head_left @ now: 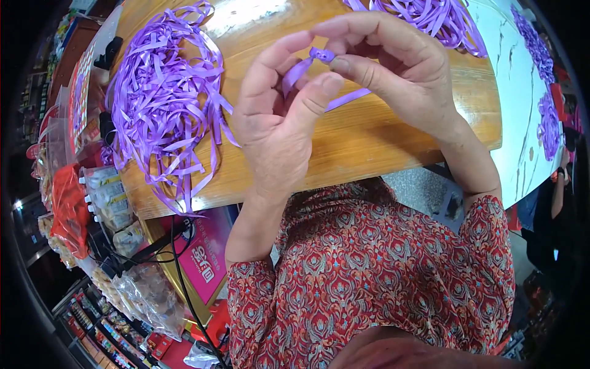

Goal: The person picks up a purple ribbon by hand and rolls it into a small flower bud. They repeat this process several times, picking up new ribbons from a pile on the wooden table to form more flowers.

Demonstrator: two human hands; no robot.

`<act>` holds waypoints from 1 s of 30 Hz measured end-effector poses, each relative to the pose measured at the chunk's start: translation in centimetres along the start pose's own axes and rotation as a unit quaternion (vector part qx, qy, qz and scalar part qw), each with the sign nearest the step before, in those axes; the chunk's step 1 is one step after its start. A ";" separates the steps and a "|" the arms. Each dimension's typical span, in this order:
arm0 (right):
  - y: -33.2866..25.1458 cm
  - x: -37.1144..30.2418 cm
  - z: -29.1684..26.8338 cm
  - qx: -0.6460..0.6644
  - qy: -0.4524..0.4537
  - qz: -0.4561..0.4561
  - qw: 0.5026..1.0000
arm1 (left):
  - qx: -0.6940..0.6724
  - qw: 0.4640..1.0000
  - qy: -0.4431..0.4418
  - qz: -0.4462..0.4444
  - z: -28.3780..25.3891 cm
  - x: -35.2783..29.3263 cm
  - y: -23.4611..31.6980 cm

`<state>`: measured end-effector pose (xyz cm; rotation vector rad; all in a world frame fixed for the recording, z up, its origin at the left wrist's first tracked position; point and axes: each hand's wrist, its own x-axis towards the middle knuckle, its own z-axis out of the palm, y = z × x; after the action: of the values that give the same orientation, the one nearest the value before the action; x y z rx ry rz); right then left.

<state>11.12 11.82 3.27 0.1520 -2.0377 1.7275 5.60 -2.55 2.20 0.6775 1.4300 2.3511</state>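
Note:
A narrow, shiny purple ribbon (296, 75) is between my two hands above the wooden table. At its upper end it is bunched into a small folded knot. My right hand (405, 74) pinches the edge of that knot with thumb and forefinger. My left hand (270, 123) curls round the ribbon's hanging part, its thumb just below the knot and its other fingers partly hidden. Another stretch of purple ribbon slants out past the left thumb towards the right hand.
To the left, a large tangled heap of purple ribbons (166, 98) hangs over the edge of the wooden table (369, 141). More ribbons (430, 24) lie at the far right. Beside it stands a white marbled table (510, 111) with purple bunches. Bagged goods (110, 197) and a black cable are at lower left.

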 end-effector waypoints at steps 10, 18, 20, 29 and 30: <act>-2.2 0.1 -0.8 -0.008 -0.064 0.051 0.997 | 0.207 0.967 -0.044 0.140 -1.8 1.1 -0.8; 4.1 3.1 -0.9 -0.029 -0.089 -0.469 0.878 | 0.289 0.932 -0.019 0.220 -1.8 0.9 -0.9; 3.9 2.9 -0.8 -0.002 -0.089 -0.434 0.897 | 0.240 0.948 0.003 0.207 -2.2 1.0 -0.9; -3.0 0.7 -2.0 -0.176 -0.146 -0.094 0.969 | 0.061 0.995 -0.012 0.076 -2.5 0.7 -1.0; -3.1 0.6 -2.2 -0.180 -0.143 -0.091 0.969 | 0.057 0.995 -0.016 0.074 -2.0 0.6 -1.0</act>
<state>12.35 13.39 6.52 0.4759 -2.4212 1.2576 3.98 -3.31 0.67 0.8751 1.5599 2.3699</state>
